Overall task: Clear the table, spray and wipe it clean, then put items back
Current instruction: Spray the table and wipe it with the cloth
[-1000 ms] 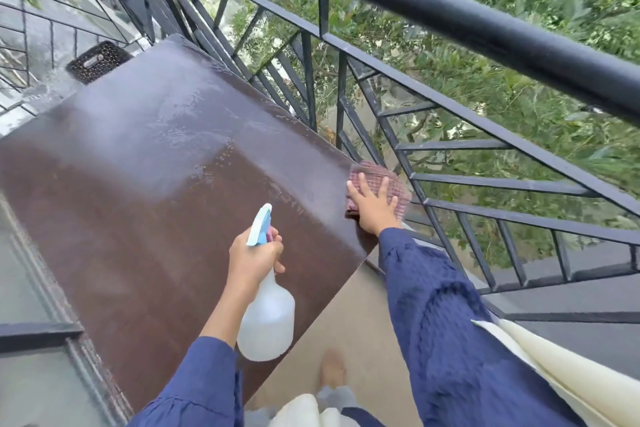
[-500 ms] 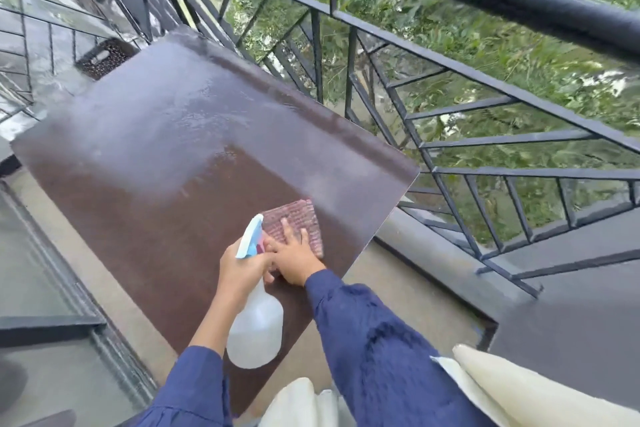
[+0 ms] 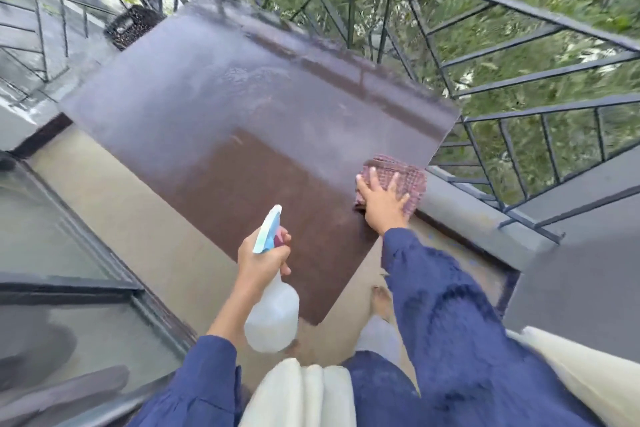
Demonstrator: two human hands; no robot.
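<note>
Tabletop (image 3: 242, 107) edge: cloth (image 3: 414, 177) beneath right hand (image 3: 382, 203)

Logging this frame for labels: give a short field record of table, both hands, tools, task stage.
table: brown top, wet sheen over far half
left hand: grips spray bottle above near corner
right hand: flat, fingers spread, pressing pink cloth at table's right edge
nearby: dark basket on floor past far corner
stage: wiping

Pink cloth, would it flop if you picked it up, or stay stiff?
Probably floppy: the cloth seems to bend over the table edge under the right hand. Likely light, and maybe damp, since the table looks wet.
</note>
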